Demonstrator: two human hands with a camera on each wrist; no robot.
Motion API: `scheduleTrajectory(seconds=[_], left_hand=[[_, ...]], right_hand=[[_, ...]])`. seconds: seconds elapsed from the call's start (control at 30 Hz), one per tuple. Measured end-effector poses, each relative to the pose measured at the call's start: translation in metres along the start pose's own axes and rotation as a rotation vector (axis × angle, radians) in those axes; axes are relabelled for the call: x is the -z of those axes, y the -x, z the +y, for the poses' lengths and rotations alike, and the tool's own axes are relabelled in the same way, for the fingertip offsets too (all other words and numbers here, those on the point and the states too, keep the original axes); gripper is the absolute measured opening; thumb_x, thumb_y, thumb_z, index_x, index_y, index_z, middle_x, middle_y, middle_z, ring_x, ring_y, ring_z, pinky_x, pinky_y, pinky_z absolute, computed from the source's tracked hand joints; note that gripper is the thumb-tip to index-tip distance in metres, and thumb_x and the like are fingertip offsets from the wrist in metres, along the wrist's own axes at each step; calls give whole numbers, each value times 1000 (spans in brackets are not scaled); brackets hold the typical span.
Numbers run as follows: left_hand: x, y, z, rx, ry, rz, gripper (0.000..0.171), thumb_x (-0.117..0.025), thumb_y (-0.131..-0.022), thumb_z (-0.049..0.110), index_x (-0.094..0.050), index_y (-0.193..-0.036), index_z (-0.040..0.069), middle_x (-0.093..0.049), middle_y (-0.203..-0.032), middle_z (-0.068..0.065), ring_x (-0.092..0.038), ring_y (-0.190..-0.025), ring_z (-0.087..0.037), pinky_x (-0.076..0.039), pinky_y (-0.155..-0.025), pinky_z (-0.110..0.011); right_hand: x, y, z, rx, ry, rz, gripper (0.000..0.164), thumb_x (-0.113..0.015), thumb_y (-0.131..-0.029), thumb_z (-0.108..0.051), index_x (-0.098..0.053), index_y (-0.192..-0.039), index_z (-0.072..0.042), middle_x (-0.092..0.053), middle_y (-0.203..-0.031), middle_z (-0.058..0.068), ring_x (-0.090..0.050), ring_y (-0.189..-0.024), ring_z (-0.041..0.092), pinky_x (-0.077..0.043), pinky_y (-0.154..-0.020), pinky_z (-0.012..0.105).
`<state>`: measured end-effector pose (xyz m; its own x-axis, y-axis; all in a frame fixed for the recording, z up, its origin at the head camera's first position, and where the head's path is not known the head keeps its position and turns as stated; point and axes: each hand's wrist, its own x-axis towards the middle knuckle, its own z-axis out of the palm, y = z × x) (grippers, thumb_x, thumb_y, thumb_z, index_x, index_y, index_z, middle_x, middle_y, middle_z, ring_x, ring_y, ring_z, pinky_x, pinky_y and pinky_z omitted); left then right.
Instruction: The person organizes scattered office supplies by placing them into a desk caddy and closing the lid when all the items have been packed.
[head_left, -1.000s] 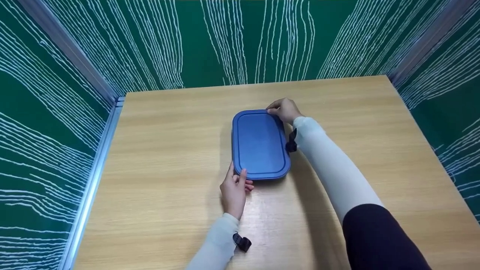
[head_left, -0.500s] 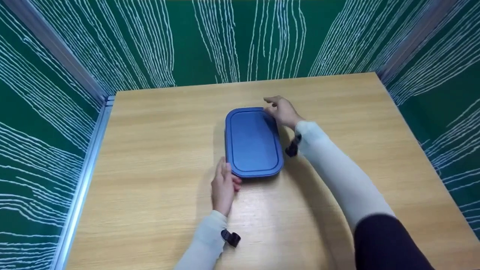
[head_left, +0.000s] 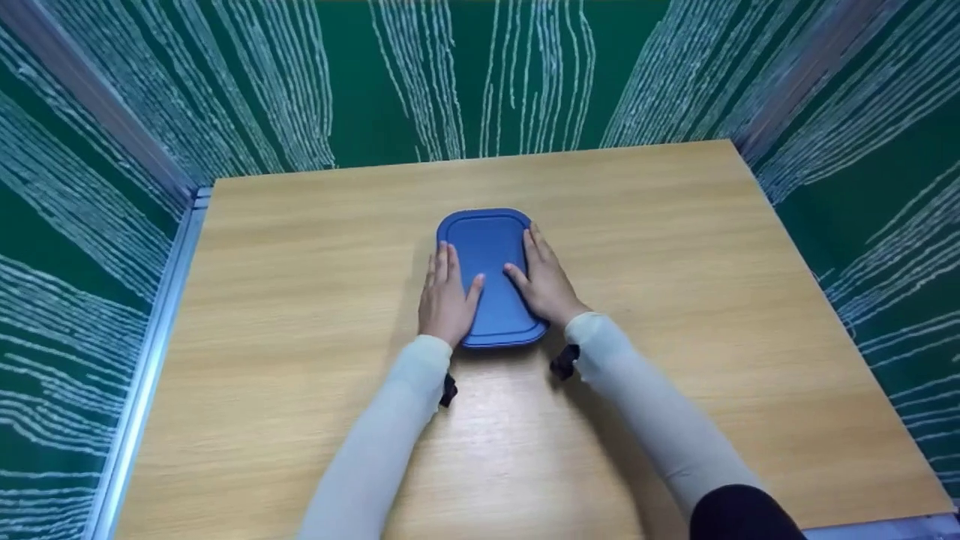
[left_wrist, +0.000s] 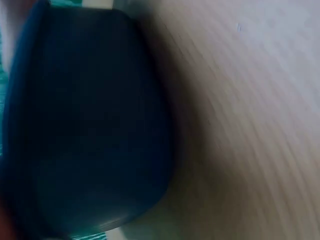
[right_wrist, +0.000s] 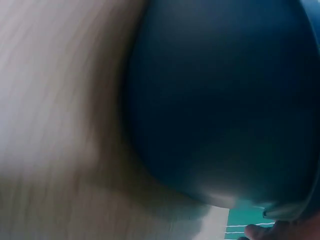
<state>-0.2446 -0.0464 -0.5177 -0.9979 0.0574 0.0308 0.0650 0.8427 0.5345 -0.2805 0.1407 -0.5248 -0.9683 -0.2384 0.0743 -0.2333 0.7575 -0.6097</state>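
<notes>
A blue lidded box (head_left: 489, 244), rounded at its corners, stands on the wooden table. My left hand (head_left: 444, 304) lies along its left edge, fingers straight and thumb over the lid. On the opposite edge rests my right hand (head_left: 549, 285), its fingers extended forward and its thumb on the lid too. The left wrist view is filled by the dark, blurred side wall of the box (left_wrist: 100, 115). In the right wrist view, the box wall (right_wrist: 220, 100) curves down to the table, and fingertips (right_wrist: 255, 231) show at the lower right corner.
The pale wooden table (head_left: 315, 300) stretches out on both sides of the box. Green panels with white wavy lines (head_left: 360, 82) enclose it at the back and sides. A metal rail (head_left: 154, 337) runs down the left edge.
My right hand has let go of the box's far corner and come back along its right edge. The left hand has slid forward from the near left corner onto the left edge.
</notes>
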Motion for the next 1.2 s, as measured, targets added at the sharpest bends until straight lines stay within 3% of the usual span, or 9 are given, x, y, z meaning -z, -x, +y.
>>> scheduleTrajectory(seconds=[0.2,0.33,0.53,0.63,0.77,0.97,1.1,1.2], left_hand=[[-5,8,-2,23,-40,28,82,-39,-99,57,-9,-155,5,-3,-162,-9,-5,-147,-27,-14,-116,-39],[-2,12,-5,40,-73,13,84,-39,-98,60,-10,-156,6,-7,-162,-10,-5,-147,-29,-10,-117,-41],[17,-9,-10,78,-140,31,78,-41,-99,56,-20,-155,6,-22,-159,-12,-9,-146,-34,-5,-117,-46],[20,-21,-17,92,-175,16,79,-38,-99,57,-17,-156,7,-13,-161,-9,-5,-147,-32,-5,-117,-46],[11,-22,-24,101,-181,-34,84,-34,-98,62,-7,-156,8,-4,-162,-8,-3,-147,-30,-7,-117,-45],[3,-17,-22,96,-157,-53,86,-34,-96,65,-7,-156,9,-4,-162,-8,-2,-147,-28,-4,-117,-44],[19,-26,-19,94,-202,-61,79,-33,-98,62,-23,-154,7,-21,-159,-9,-2,-147,-29,5,-116,-44],[45,-42,-15,78,-236,-61,72,-33,-100,58,-35,-150,7,-33,-154,-11,-2,-147,-31,10,-115,-43]], right_hand=[[-4,7,-7,-10,23,-3,71,-44,-103,-38,-12,-155,-2,-4,-162,13,-9,-146,27,-13,-116,39],[-4,7,-9,14,87,-26,70,-44,-103,-38,-16,-154,1,-9,-161,16,-13,-145,31,-14,-116,41],[5,-15,-13,110,196,15,62,-47,-103,-36,-34,-147,5,-30,-152,21,-24,-141,35,-14,-116,43],[4,-25,-15,110,192,-34,64,-41,-104,-39,-27,-151,1,-23,-157,17,-17,-144,33,-11,-117,43],[-4,-24,-11,47,163,-98,68,-37,-104,-44,-15,-155,-5,-12,-161,12,-11,-146,30,-9,-117,43],[-7,-16,-3,24,172,-77,71,-40,-102,-47,-18,-155,-6,-16,-160,13,-15,-145,31,-13,-116,43],[6,-26,-3,48,218,-73,68,-40,-102,-47,-27,-152,-3,-20,-158,16,-12,-146,33,-9,-116,46],[29,-46,-8,75,247,-47,62,-39,-103,-45,-37,-148,-2,-24,-157,16,-12,-145,33,-8,-116,46]])
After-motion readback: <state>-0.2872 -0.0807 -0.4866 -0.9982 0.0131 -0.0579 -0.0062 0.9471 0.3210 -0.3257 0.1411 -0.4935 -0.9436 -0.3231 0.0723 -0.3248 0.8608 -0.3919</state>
